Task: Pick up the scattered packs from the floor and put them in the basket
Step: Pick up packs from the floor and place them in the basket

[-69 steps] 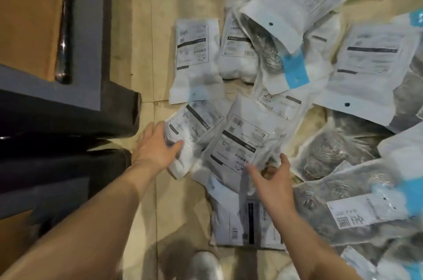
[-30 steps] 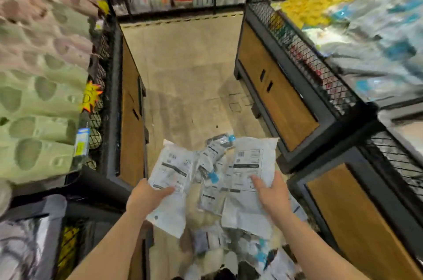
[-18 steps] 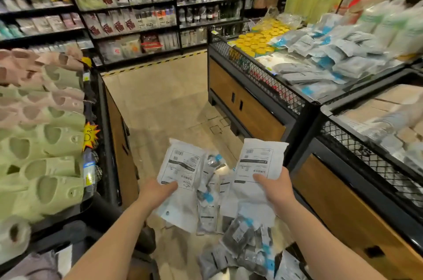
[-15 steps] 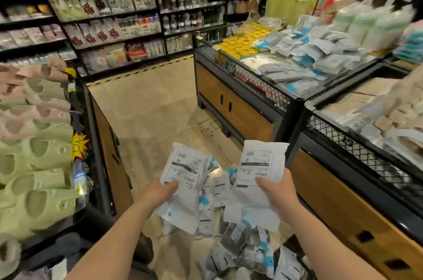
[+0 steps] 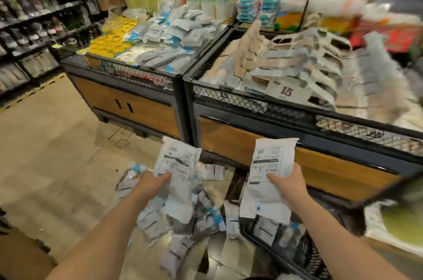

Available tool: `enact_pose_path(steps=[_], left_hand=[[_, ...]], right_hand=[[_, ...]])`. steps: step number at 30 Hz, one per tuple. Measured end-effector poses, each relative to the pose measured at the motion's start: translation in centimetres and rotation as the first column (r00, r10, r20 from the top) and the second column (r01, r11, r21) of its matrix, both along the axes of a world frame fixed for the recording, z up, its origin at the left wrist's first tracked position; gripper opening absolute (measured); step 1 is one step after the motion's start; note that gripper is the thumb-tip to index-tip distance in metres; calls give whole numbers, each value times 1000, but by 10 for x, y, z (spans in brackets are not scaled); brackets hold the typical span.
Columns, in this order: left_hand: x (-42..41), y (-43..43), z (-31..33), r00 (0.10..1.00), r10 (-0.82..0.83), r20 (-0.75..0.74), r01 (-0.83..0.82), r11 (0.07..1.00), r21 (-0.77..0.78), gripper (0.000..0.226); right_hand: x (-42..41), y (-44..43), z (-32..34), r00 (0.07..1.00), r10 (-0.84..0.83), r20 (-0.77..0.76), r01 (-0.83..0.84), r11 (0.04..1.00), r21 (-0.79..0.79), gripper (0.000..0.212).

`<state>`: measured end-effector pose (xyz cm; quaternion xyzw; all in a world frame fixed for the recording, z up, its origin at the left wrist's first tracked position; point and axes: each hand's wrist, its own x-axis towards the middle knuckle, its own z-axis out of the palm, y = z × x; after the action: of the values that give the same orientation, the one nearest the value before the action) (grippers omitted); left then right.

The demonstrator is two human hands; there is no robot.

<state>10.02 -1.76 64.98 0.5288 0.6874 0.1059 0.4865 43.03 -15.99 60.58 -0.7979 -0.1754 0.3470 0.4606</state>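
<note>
My left hand (image 5: 150,184) grips a white pack (image 5: 177,169) with a black printed label, held up above the floor. My right hand (image 5: 287,182) grips a second white pack (image 5: 271,160) at about the same height. Below them several more packs (image 5: 180,222), white and dark with blue tabs, lie scattered on the tiled floor. A black mesh basket (image 5: 278,251) stands on the floor under my right forearm, with several packs inside it.
Two black mesh-rimmed display bins with wooden fronts stand ahead: the left bin (image 5: 128,105) holds packs and yellow items, the right bin (image 5: 304,119) holds bags on hangers. Dark shelving (image 5: 34,28) lines the far left. Beige floor (image 5: 45,153) spreads to the left.
Both hands took packs off the floor and lifted them. My view has swung right toward the display bins, and the basket has come into sight beneath my right arm.
</note>
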Motion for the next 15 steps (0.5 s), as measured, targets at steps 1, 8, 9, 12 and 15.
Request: enact_pose_path(steps=[1, 8, 9, 12, 15], left_hand=[[23, -6, 1, 1000, -22, 8, 22, 1000, -13, 29], [190, -64, -49, 991, -135, 14, 136, 984, -114, 59], [213, -79, -56, 987, -163, 13, 163, 979, -124, 42], [266, -113, -84, 978, -206, -15, 200, 961, -189, 42], [297, -141, -115, 966, -245, -83, 217, 942, -257, 54]], right_hand=[[19, -18, -3, 1000, -30, -2, 30, 999, -17, 66], [146, -149, -17, 970, -244, -17, 240, 963, -121, 70], [161, -167, -21, 964, -263, -28, 257, 957, -136, 69], [195, -207, -36, 965, -258, -46, 247, 954, -172, 67], [215, -224, -67, 974, -215, -78, 183, 937, -297, 76]])
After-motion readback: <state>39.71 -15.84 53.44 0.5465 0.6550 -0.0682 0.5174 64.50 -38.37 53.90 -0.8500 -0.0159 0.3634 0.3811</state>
